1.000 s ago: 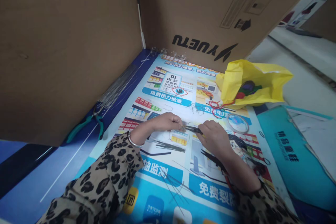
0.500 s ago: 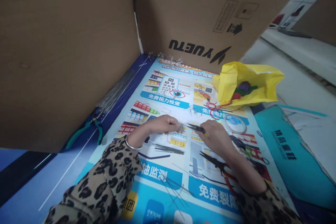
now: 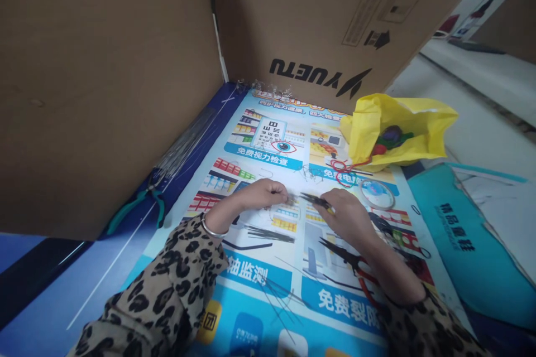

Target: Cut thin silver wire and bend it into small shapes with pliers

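Note:
My left hand (image 3: 268, 193) is closed in a pinch on a small piece of thin wire (image 3: 292, 199), whose shape is too fine to make out. Facing it, my right hand (image 3: 347, 213) is wrapped round black-jawed needle-nose pliers (image 3: 315, 199). The jaws point left, a short way from the wire; whether they touch it I cannot tell. Below my hands lies a bundle of short dark wires (image 3: 271, 234). Red-handled pliers (image 3: 349, 256) rest on the poster under my right forearm, which partly hides them. More loose wires (image 3: 276, 304) lie nearer to me.
Cardboard walls (image 3: 301, 17) stand at the left and back. A yellow bag (image 3: 431, 122) with coloured balls sits at the right, beside a teal cardboard piece (image 3: 456, 245). Teal-handled pliers (image 3: 138, 209) and long wires (image 3: 184, 142) lie left. A ring (image 3: 377, 195) rests on the poster (image 3: 268, 273).
The view has shifted slightly. Both hands stay almost in place, the left still pinching the wire and the right still holding the needle-nose pliers, their jaws still pointing left.

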